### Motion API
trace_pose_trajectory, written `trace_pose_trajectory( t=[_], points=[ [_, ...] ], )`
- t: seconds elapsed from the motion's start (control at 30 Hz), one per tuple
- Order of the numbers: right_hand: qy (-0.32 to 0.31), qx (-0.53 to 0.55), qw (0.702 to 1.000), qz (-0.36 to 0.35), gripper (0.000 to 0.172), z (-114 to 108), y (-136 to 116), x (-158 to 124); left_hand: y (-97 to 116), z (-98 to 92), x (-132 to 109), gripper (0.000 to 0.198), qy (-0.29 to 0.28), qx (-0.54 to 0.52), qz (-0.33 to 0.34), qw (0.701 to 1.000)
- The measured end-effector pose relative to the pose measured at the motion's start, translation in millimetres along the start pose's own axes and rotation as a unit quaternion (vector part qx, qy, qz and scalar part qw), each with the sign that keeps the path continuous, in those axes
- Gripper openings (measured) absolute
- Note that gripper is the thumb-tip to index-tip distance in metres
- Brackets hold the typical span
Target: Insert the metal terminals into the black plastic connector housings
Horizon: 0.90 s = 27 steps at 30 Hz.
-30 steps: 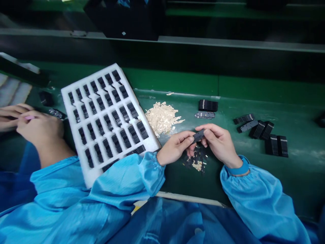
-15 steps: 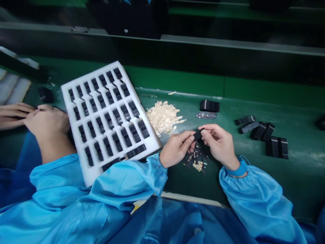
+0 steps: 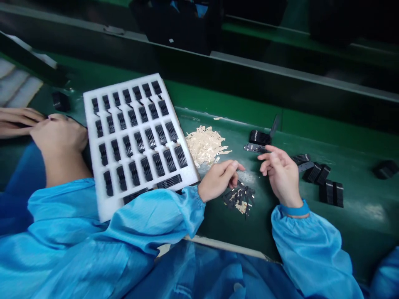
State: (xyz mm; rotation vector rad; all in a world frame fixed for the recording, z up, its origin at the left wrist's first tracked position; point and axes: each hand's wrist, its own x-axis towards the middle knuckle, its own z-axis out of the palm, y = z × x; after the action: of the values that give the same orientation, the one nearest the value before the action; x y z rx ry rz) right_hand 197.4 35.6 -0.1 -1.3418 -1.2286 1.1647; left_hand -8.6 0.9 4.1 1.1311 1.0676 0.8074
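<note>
My left hand [image 3: 220,178] hovers beside a small heap of black and pale strips [image 3: 240,199]. Its fingers are curled, with the thumb against the index finger, and nothing shows between them. My right hand [image 3: 282,174] is open with fingers apart, its fingertips at the right end of a flat black plate-like part [image 3: 255,148]; whether they touch it I cannot tell. Behind that part stands a row of stacked black parts [image 3: 259,137], and one similar black piece [image 3: 274,125] leans upright at its right end. A pile of pale thin strips [image 3: 207,143] lies left of these.
A white foam tray [image 3: 90,124] full of black parts sits at left, partly under my left sleeve. Several black part stacks [image 3: 332,193] lie at right, with a dark block [image 3: 385,169] farther off. Another person's hands [image 3: 59,133] rest left of the tray.
My hands have parted, and the black piece held between them is gone from my fingers. A black piece now leans by the rear stack. My right hand moved right; the view shifted slightly.
</note>
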Motion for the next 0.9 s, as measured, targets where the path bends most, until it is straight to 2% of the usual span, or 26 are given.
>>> trace_pose_trajectory(
  t=[0.07,0.13,0.2,0.27,0.37,0.47,0.53,0.57,0.63,0.7,0.73,0.77,0.83,0.9],
  points=[
    [0.029,-0.171,0.981,-0.084,0.025,-0.6,6.6,4.6,-1.6,0.6,0.7,0.047,0.002,0.008,0.002,1.0],
    [0.028,-0.319,0.931,-0.174,0.024,-1.8,11.9,8.2,-3.0,0.8,1.1,0.045,0.005,0.012,0.005,1.0],
    [0.015,-0.397,0.889,-0.225,0.026,-3.4,15.2,10.0,-3.4,0.6,1.3,0.043,0.008,0.012,0.01,1.0],
    [0.009,-0.414,0.876,-0.248,0.024,-5.1,16.8,9.9,-2.9,0.0,1.5,0.043,0.012,0.013,0.013,1.0],
    [0.003,-0.381,0.884,-0.27,0.015,-6.8,16.0,8.5,-1.8,-1.0,1.7,0.044,0.024,0.019,0.016,0.999],
    [0.036,-0.337,0.898,-0.28,0.013,-6.4,10.0,6.0,-2.4,-1.5,2.2,0.044,0.04,0.031,0.026,0.998],
    [0.042,-0.314,0.909,-0.272,0.013,-4.6,3.1,2.3,-3.7,-1.6,2.7,0.039,0.071,0.042,0.046,0.996],
    [0.019,-0.304,0.916,-0.262,0.013,-3.1,-0.6,-0.4,-4.3,-1.9,2.9,0.035,0.089,0.052,0.063,0.993],
    [-0.066,-0.288,0.923,-0.246,0.014,0.7,-7.0,-6.9,-5.4,-3.0,3.3,0.035,0.102,0.088,0.11,0.985],
    [-0.137,-0.278,0.92,-0.24,0.014,4.7,-10.9,-13.5,-6.2,-4.8,3.5,0.035,0.072,0.14,0.151,0.976],
    [-0.149,-0.273,0.922,-0.23,0.013,6.1,-11.9,-16.4,-6.6,-5.8,3.7,0.028,0.054,0.164,0.159,0.972],
    [-0.141,-0.267,0.929,-0.212,0.013,7.0,-12.4,-18.8,-7.2,-6.8,4.1,0.022,0.045,0.177,0.153,0.971],
    [-0.098,-0.253,0.951,-0.151,0.015,6.8,-12.7,-21.5,-8.5,-8.0,5.6,0.019,0.062,0.158,0.116,0.979],
    [-0.111,-0.249,0.959,-0.084,0.02,4.7,-12.8,-21.6,-9.9,-7.9,8.0,0.02,0.099,0.082,0.069,0.989]
  ],
)
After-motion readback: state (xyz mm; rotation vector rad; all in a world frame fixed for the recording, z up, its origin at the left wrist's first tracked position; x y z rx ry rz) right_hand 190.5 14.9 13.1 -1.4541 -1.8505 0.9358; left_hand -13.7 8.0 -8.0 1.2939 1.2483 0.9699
